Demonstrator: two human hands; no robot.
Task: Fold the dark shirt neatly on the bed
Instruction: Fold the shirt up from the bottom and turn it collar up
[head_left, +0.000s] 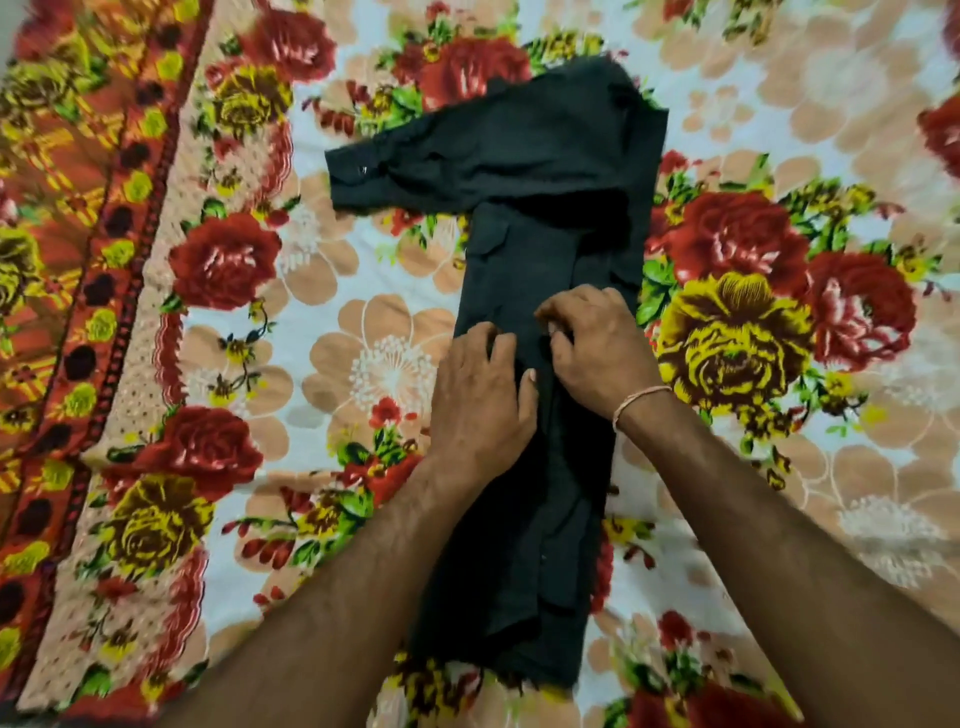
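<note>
Flowered bedsheet (363, 364) covers the whole bed under me, red and yellow roses on pale cloth, with an orange patterned border (78, 208) running down the left side. On it lies the dark shirt (545, 234), folded into a long narrow strip that runs from near my body away toward the far end. One sleeve (415, 166) sticks out to the left across the top, its cuff lying flat on the sheet. Both my hands rest on the middle of the strip, close together. My left hand (480, 400) lies palm down on the cloth, fingers held together and pressing flat, thumb pointing toward the other hand. My right hand (597, 348) has its fingers curled in, pinching a bit of the shirt fabric. A thin thread band (636, 399) circles my right wrist.
</note>
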